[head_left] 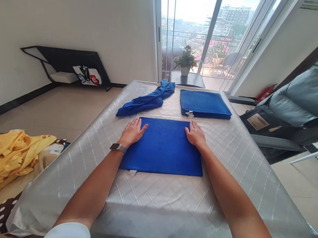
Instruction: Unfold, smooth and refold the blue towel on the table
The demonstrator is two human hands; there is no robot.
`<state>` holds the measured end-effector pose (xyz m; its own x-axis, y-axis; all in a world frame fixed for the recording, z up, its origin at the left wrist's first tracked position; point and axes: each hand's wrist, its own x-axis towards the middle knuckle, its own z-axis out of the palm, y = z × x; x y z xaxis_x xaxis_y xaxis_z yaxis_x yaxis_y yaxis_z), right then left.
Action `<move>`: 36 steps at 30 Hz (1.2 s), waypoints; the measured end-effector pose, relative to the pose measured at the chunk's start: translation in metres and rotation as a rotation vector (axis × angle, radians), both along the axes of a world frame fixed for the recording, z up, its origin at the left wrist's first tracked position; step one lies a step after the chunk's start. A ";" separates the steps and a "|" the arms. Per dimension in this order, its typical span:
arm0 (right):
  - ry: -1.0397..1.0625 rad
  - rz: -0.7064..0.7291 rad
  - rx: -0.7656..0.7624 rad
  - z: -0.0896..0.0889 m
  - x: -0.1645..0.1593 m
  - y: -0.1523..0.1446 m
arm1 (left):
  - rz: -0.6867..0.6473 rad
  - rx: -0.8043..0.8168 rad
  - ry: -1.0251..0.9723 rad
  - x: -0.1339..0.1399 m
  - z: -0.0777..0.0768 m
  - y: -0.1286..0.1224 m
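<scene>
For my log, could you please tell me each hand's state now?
Left hand: open, at far left corner of the nearest blue cloth.
Right hand: open, at its far right corner.

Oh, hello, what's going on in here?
A person has both bare hands on a flat blue cloth laid on a silvery quilted surface. The left hand rests at its far left corner and the right hand at its far right corner, fingers extended. Just beyond, on the same surface, a rumpled blue cloth lies to the left and a neat blue stack to the right.
</scene>
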<state>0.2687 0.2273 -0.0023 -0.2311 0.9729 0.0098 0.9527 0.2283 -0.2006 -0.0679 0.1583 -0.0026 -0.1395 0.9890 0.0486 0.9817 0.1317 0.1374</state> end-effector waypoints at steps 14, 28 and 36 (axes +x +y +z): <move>-0.010 0.076 -0.021 0.001 0.006 -0.005 | -0.520 0.088 -0.125 0.230 0.013 0.049; 0.046 -0.025 -0.031 0.004 -0.003 -0.001 | -0.043 0.024 -0.098 0.042 -0.011 0.049; 0.030 -0.035 -0.035 0.005 -0.003 -0.002 | 0.029 0.124 -0.214 0.004 -0.019 0.044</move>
<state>0.2661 0.2253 0.0030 -0.1967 0.9803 -0.0180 0.9534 0.1869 -0.2366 -0.0641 0.2019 -0.0219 -0.1877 0.9728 0.1357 0.9245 0.1283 0.3589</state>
